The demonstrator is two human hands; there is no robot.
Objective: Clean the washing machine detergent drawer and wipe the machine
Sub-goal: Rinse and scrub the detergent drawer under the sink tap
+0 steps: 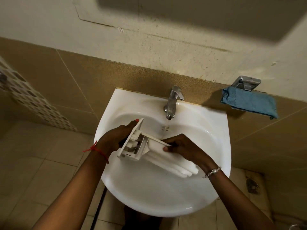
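Both hands are gripping the detergent drawer over the sink: left hand round its front panel, right hand pinching its rear. It is seeming light, rigid and slippery while wet.

The left hand, drawer, white cloth and right hand span the middle of the sink. The tap stands at the back rim, its water falling right at them. The sink's front half is open. A blue cloth juts from the wall past the back right corner.
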